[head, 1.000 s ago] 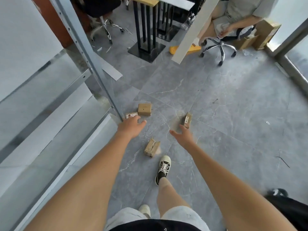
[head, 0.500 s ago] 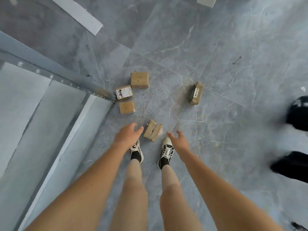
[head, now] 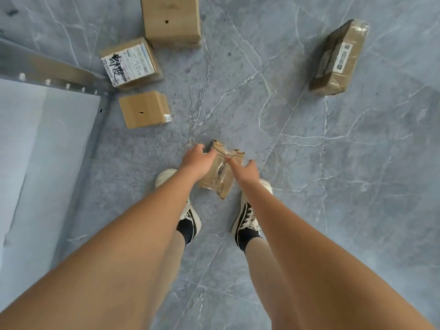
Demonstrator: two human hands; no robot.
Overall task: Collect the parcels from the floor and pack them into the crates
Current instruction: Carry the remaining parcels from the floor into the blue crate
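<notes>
Item one: taped parcel point(head: 221, 172), crumpled brown card under clear tape, lying on the grey marbled floor point(head: 333, 163) just ahead of my two shoes. My left hand point(head: 196, 160) is at its left edge, fingers curled at that edge; whether they already grip it I cannot tell. My right hand point(head: 245, 171) lies over its right half, forefinger stretched along the top, the other fingers loosely bent, not clamped on anything. Item two: plain box point(head: 144, 109), small hole in its top face, sticker on its right side, on the floor ahead and to the left, well apart from my hands. Item three: labelled box point(head: 131, 63), white label with black scrawl facing up, just beyond the plain box and beside the foot of a metal rack point(head: 47, 75). Item four: large box point(head: 171, 20), plain top with a small hole, at the upper edge of view, close to the labelled box. Item five: wrapped parcel point(head: 338, 58), long, in glossy tape with a white label on its side, off to the right, well apart from the rest. Pale shelf panel point(head: 35, 151) fills the left. No crate in view.
</notes>
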